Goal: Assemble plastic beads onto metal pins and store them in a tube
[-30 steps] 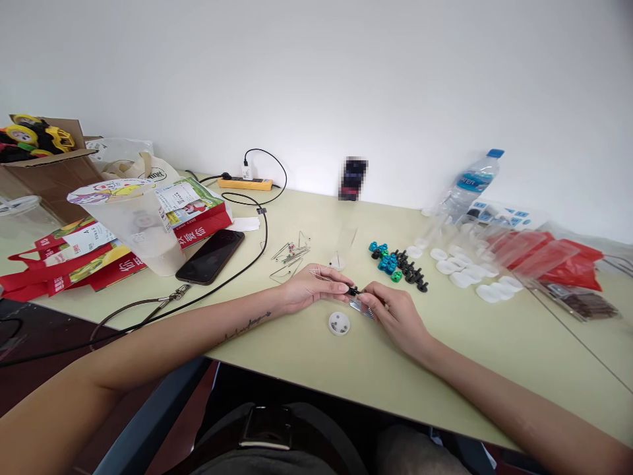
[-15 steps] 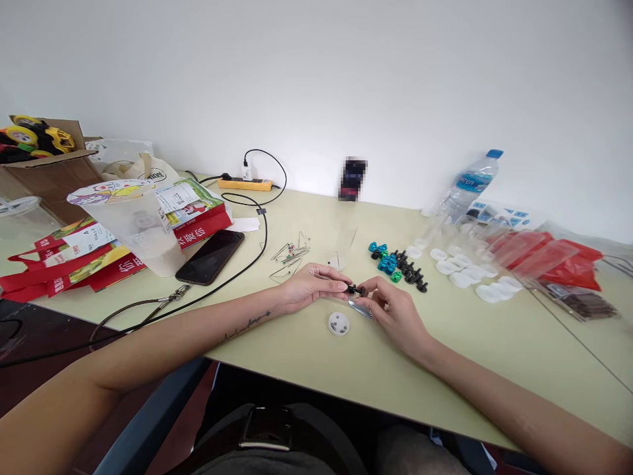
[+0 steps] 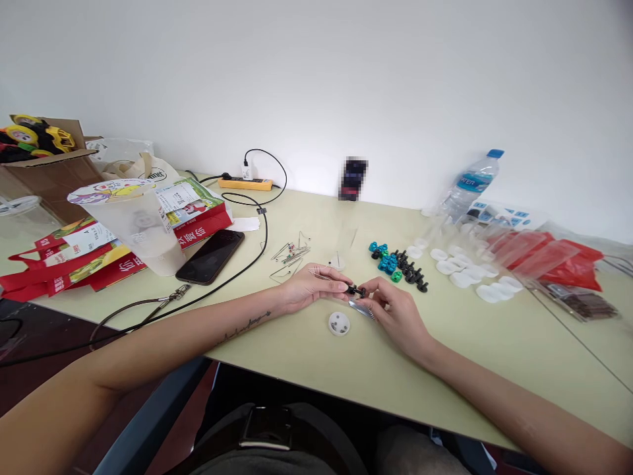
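Between my hands is a small black plastic piece (image 3: 355, 290). My left hand (image 3: 312, 287) pinches one end of it, with thin bent wire sticking out above the fingers. My right hand (image 3: 395, 314) has its thumb and fingers closed around the other end. Just below, touching or close to the right fingertips, is a silvery ridged strip (image 3: 362, 308); whether it is held I cannot tell. Nearer me sits a round white cap (image 3: 339, 332) containing several tiny metal bits. Beyond the left hand lie loose bent wires (image 3: 291, 251). Blue pieces (image 3: 387, 264) and black pieces (image 3: 411, 272) form a pile behind the right hand.
White discs (image 3: 459, 279), clear plastic tubes and a red bag (image 3: 578, 264) cover the right side, near a water bottle (image 3: 472, 181). On the left are a phone (image 3: 210, 257), a plastic cup (image 3: 143, 224), a carton (image 3: 54, 178) and a black cable (image 3: 247, 264).
The black piece appears slightly turned between my fingertips. Both hands keep nearly the same position, and everything else on the table is unmoved.
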`<move>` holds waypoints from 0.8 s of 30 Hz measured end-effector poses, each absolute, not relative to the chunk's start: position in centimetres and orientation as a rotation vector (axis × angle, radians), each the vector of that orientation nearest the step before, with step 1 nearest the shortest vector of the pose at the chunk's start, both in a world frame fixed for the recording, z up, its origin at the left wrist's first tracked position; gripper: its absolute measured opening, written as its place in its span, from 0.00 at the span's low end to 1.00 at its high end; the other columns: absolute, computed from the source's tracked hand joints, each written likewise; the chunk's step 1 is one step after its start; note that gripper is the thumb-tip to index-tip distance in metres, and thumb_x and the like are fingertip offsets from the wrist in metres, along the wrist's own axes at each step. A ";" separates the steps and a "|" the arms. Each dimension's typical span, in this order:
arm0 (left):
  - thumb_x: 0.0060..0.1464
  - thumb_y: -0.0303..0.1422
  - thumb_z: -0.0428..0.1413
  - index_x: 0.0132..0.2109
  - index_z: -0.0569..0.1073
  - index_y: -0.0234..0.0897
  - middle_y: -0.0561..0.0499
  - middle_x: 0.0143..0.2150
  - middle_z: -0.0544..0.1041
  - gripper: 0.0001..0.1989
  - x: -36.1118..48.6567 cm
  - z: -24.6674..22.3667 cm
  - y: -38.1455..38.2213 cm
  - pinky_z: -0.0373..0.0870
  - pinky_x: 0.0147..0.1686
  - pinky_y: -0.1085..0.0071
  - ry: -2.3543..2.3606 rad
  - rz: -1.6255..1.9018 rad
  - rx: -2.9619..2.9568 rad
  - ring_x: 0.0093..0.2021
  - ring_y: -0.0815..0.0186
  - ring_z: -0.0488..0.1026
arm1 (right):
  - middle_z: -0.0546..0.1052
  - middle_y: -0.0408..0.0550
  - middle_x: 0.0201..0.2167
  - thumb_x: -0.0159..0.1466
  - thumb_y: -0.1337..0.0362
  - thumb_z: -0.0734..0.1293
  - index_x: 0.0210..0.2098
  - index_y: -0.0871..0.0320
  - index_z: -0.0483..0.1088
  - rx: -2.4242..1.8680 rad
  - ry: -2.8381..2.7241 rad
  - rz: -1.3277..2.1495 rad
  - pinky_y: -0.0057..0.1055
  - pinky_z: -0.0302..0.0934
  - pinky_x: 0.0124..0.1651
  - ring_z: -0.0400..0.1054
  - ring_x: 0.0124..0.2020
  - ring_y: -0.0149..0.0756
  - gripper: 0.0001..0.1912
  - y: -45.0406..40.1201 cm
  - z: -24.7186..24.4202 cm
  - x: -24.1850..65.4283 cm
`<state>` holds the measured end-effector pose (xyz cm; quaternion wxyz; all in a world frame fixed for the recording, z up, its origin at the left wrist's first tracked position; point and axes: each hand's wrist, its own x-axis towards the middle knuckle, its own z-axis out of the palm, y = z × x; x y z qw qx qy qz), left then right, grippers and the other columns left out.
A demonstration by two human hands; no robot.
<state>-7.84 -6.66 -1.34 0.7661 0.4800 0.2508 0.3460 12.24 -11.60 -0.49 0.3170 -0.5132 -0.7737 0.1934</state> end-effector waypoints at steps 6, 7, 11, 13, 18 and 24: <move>0.37 0.32 0.66 0.38 0.77 0.28 0.44 0.33 0.78 0.18 -7.8 -1.4 -6.8 0.68 0.48 0.63 0.535 0.747 1.033 0.34 0.63 0.76 | 0.69 0.41 0.20 0.65 0.55 0.56 0.27 0.56 0.65 -1.329 -2.095 0.525 0.28 0.54 0.27 0.61 0.22 0.31 0.16 -11.6 -0.3 12.3; 0.37 0.32 0.66 0.38 0.77 0.28 0.44 0.34 0.78 0.18 -7.8 -1.4 -6.7 0.68 0.48 0.63 0.536 0.748 1.034 0.34 0.63 0.76 | 0.69 0.41 0.20 0.65 0.55 0.57 0.29 0.56 0.65 -1.333 -2.083 0.524 0.28 0.54 0.27 0.61 0.22 0.31 0.14 -11.6 -0.4 12.3; 0.38 0.31 0.66 0.39 0.77 0.28 0.44 0.34 0.78 0.17 -7.8 -1.4 -6.7 0.68 0.48 0.64 0.544 0.753 1.037 0.35 0.64 0.76 | 0.68 0.39 0.20 0.62 0.55 0.61 0.35 0.54 0.65 -1.356 -2.028 0.500 0.28 0.54 0.27 0.60 0.22 0.31 0.09 -11.6 -0.5 12.3; 0.38 0.31 0.66 0.39 0.77 0.28 0.44 0.34 0.78 0.17 -7.8 -1.4 -6.7 0.68 0.48 0.64 0.545 0.752 1.038 0.34 0.64 0.76 | 0.68 0.39 0.20 0.63 0.54 0.59 0.33 0.55 0.65 -1.353 -2.045 0.503 0.28 0.54 0.27 0.59 0.22 0.31 0.11 -11.7 -0.4 12.2; 0.37 0.31 0.66 0.38 0.77 0.28 0.44 0.33 0.78 0.18 -7.8 -1.3 -6.8 0.68 0.48 0.63 0.545 0.745 1.034 0.34 0.63 0.76 | 0.68 0.41 0.19 0.66 0.54 0.54 0.26 0.56 0.64 -1.335 -2.100 0.521 0.28 0.53 0.27 0.61 0.22 0.31 0.18 -11.8 -0.2 12.2; 0.37 0.32 0.66 0.38 0.77 0.28 0.43 0.36 0.78 0.18 -7.8 -1.4 -6.7 0.68 0.48 0.63 0.548 0.753 1.037 0.34 0.64 0.76 | 0.68 0.39 0.20 0.62 0.55 0.61 0.35 0.54 0.65 -1.340 -2.031 0.486 0.28 0.54 0.26 0.60 0.21 0.31 0.09 -11.7 -0.5 12.2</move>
